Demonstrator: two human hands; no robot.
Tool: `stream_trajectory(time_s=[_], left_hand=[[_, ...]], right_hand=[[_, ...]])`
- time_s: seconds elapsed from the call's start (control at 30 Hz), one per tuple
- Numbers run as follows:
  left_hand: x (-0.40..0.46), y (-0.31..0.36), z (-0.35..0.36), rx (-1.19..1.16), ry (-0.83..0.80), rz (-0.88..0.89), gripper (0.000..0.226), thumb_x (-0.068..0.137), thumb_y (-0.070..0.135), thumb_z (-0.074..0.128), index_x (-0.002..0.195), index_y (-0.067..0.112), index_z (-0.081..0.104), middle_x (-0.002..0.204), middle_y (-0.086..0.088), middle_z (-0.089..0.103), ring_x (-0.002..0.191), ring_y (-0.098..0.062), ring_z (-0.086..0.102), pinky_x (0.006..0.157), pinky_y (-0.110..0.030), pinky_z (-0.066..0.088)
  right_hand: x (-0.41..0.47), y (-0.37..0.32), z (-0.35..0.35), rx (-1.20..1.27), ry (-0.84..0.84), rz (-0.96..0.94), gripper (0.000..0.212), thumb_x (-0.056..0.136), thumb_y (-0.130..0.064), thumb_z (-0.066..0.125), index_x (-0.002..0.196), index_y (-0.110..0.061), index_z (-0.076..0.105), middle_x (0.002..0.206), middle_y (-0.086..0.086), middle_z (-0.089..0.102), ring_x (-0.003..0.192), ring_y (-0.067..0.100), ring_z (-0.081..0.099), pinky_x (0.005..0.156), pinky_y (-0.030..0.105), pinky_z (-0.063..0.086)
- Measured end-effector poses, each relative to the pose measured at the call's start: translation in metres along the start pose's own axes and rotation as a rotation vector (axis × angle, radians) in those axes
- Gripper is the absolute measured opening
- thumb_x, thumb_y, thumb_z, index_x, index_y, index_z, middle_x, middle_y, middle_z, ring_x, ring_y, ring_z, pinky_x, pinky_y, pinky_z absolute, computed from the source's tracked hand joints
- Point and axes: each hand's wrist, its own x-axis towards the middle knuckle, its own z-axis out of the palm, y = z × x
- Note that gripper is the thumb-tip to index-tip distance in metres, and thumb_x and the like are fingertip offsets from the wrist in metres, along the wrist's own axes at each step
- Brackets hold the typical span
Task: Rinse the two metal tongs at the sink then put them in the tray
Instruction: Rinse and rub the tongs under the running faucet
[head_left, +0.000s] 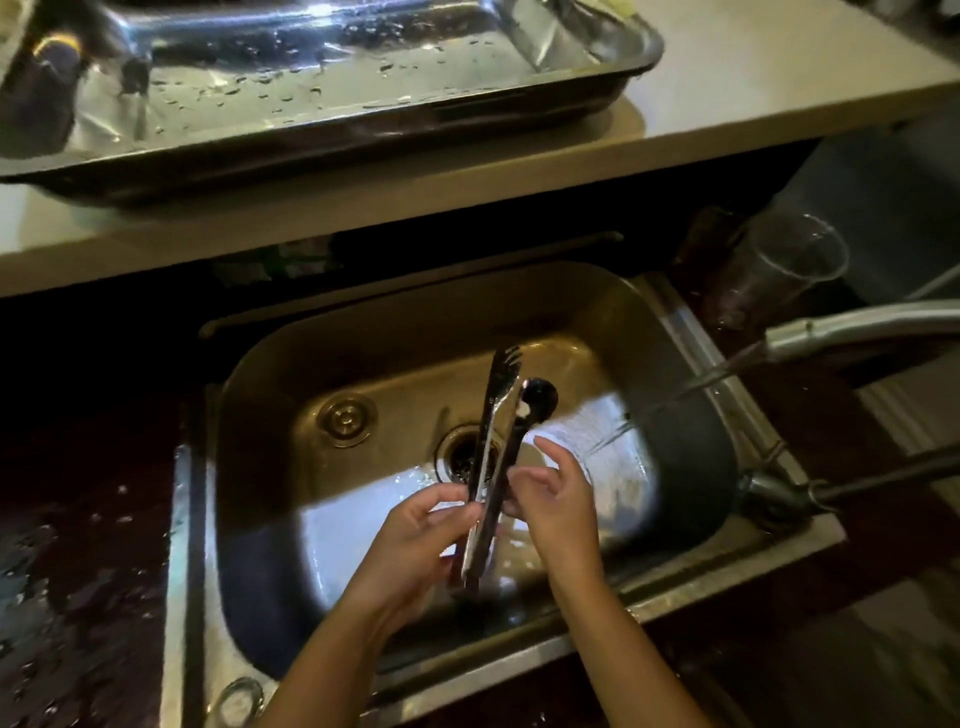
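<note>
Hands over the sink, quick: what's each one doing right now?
Left hand: closed around the tongs, holding them over the sink.
Right hand: fingers spread, touching the tongs, not gripping.

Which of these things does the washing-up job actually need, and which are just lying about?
Needed: tongs in the left hand, right hand beside them, sink, running tap, tray.
Lying about: clear glass, sprayer hose.
</note>
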Motion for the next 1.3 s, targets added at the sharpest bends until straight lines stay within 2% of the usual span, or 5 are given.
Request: stream_trajectory(time_s=[0.2,0.33,0.57,1.2,1.3], left_hand=[[0.006,0.029,0.024,0.232,-0.172,0.003,0.005,0.083,0.018,0.064,0.079,0.016,0.068,0.08,-0.008,0.076,0.078,-0.019,0.073,0.052,-0.023,0.053],[0.007,0.041,0.037,0.242,-0.219,0.012,0.004,0.083,0.008,0.063,0.082,0.009,0.06,0.07,-0.006,0.075,0.072,-0.018,0.073,0.051,-0.023,0.055],[0.003,0.046,0.041,0.346,-0.281,-0.012,0.03,0.085,0.005,0.06,0.108,-0.011,0.052,0.07,-0.005,0.075,0.067,-0.013,0.072,0.057,-0.024,0.055],[0.021,0.031,0.048,0.434,-0.236,0.055,0.009,0.085,-0.002,0.057,0.094,-0.001,0.058,0.078,-0.015,0.07,0.071,-0.023,0.062,0.061,-0.025,0.045],[0.024,0.032,0.051,0.42,-0.265,0.063,0.007,0.084,-0.002,0.058,0.089,0.003,0.059,0.064,-0.002,0.07,0.056,-0.012,0.062,0.05,-0.017,0.049]], right_hand=[[-0.018,0.002,-0.043,-0.674,0.098,-0.607,0.037,0.086,-0.004,0.058,0.12,-0.018,0.06,0.126,-0.002,0.06,0.118,0.003,0.045,0.097,0.012,0.034],[-0.001,-0.006,-0.067,-0.997,0.039,-0.822,0.036,0.077,0.0,0.064,0.111,-0.013,0.066,0.114,0.004,0.069,0.115,0.018,0.059,0.106,0.033,0.033],[0.057,-0.032,-0.105,-1.2,0.0,-0.571,0.05,0.085,-0.008,0.051,0.135,-0.014,0.046,0.145,0.004,0.045,0.138,0.015,0.032,0.117,0.029,0.008],[0.001,-0.012,-0.096,-1.245,-0.308,-0.836,0.055,0.071,-0.008,0.069,0.124,-0.014,0.056,0.133,0.007,0.057,0.128,0.024,0.049,0.109,0.041,0.035],[0.029,-0.033,-0.111,-1.231,-0.093,-0.698,0.054,0.079,-0.008,0.057,0.131,-0.019,0.049,0.143,0.002,0.045,0.135,0.018,0.035,0.115,0.038,0.026]])
